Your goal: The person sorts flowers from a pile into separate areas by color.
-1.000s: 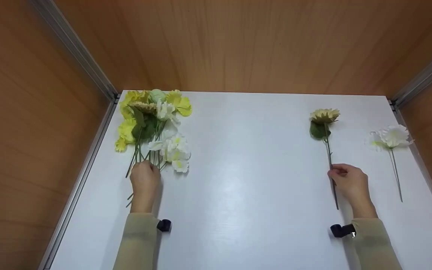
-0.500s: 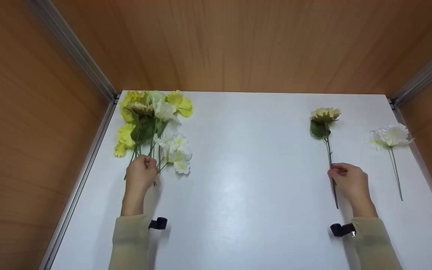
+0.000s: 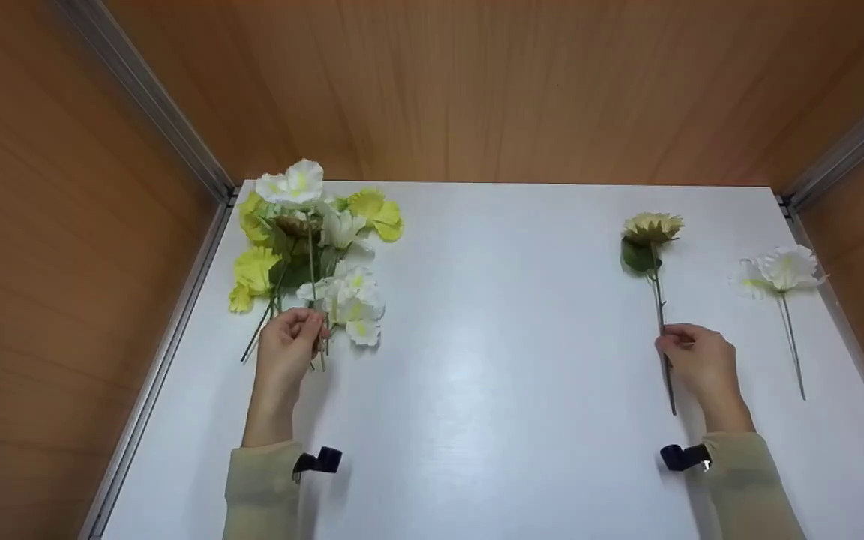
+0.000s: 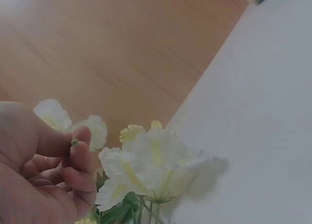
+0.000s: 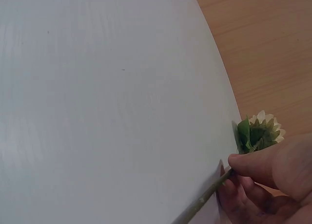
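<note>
My left hand (image 3: pixel 286 345) pinches the thin stem of a white artificial flower (image 3: pixel 297 184). Its bloom stands above the heap at the left, overlapping the back edge of the tabletop. In the left wrist view, the cut end of the stem (image 4: pixel 74 142) pokes out between thumb and finger. Beneath lie yellow flowers (image 3: pixel 254 270), white flowers (image 3: pixel 357 306) and green leaves. At the right, my right hand (image 3: pixel 702 361) pinches the stem of a cream, many-petalled flower (image 3: pixel 653 227) with a green leaf, between thumb and fingers. Its bloom points toward the back.
Another white flower (image 3: pixel 786 271) lies at the far right, beyond my right hand. The white tabletop (image 3: pixel 469 337) spreads between the two hands. Wood-grain panels (image 3: pixel 447 90) enclose the back and both sides.
My left hand has drawn a white flower out of the heap and raised it, its bloom now standing above the others. The right hand keeps its hold on the cream flower, practically still.
</note>
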{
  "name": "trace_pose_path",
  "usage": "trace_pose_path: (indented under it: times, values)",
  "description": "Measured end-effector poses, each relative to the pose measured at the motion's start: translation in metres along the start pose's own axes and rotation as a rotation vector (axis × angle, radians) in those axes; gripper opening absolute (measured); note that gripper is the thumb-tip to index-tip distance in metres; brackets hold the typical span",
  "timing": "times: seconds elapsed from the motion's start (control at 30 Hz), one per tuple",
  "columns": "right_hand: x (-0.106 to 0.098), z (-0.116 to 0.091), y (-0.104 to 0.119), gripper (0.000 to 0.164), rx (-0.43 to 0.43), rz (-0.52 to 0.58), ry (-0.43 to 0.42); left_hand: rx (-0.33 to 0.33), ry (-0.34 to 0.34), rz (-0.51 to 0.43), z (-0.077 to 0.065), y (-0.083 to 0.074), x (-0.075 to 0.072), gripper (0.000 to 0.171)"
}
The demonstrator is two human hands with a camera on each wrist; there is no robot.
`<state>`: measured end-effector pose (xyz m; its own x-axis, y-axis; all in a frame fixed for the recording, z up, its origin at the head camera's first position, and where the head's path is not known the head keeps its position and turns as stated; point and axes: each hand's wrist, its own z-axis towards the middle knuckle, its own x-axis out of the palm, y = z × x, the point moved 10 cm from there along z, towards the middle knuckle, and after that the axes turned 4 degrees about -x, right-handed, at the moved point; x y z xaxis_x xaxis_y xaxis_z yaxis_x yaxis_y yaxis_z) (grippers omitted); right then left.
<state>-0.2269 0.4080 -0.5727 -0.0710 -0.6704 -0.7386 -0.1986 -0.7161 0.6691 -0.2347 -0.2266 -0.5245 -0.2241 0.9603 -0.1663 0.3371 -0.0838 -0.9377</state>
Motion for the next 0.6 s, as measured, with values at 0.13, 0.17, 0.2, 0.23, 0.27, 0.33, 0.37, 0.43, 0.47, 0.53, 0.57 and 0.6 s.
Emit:
trace_pose_path:
  times: [0.13, 0.17, 0.2, 0.23, 0.27, 0.33, 0.37, 0.43, 0.47, 0.53, 0.57, 0.6]
  values:
    - [0.001, 0.0, 0.001, 0.034, -0.002, -0.006, -0.003, 0.028, 0.032, -0.039, -0.008, -0.002, 0.01, 0.019]
    - [0.001, 0.0, 0.001, 0.034, 0.002, -0.004, 0.0, 0.034, 0.042, -0.049, -0.01, -0.002, 0.013, 0.018]
    - [0.002, 0.0, 0.0, 0.035, 0.006, -0.002, 0.004, 0.038, 0.052, -0.06, -0.012, -0.002, 0.017, 0.018]
    - [0.002, 0.0, 0.0, 0.035, 0.01, 0.0, 0.009, 0.042, 0.061, -0.065, -0.014, -0.002, 0.021, 0.017]
    - [0.002, 0.0, 0.0, 0.035, 0.014, 0.002, 0.013, 0.047, 0.07, -0.068, -0.016, -0.002, 0.025, 0.017]
    - [0.002, 0.001, 0.0, 0.035, 0.019, 0.001, 0.017, 0.058, 0.085, -0.062, -0.02, -0.003, 0.034, 0.016]
    - [0.002, 0.001, 0.0, 0.035, 0.021, -0.002, 0.018, 0.064, 0.091, -0.057, -0.022, -0.004, 0.039, 0.015]
    - [0.001, 0.001, 0.0, 0.035, 0.022, -0.009, 0.016, 0.074, 0.106, -0.047, -0.025, -0.005, 0.049, 0.013]
    - [0.001, 0.001, 0.0, 0.035, 0.023, -0.012, 0.015, 0.076, 0.115, -0.042, -0.027, -0.005, 0.054, 0.012]
    - [0.001, 0.001, 0.0, 0.037, 0.028, -0.013, 0.015, 0.078, 0.135, -0.039, -0.03, -0.005, 0.064, 0.011]
    - [0.0, 0.0, 0.0, 0.038, 0.032, -0.012, 0.013, 0.077, 0.144, -0.039, -0.032, -0.005, 0.068, 0.01]
    - [0.0, 0.0, 0.0, 0.039, 0.035, -0.013, 0.008, 0.077, 0.152, -0.037, -0.033, -0.005, 0.073, 0.009]
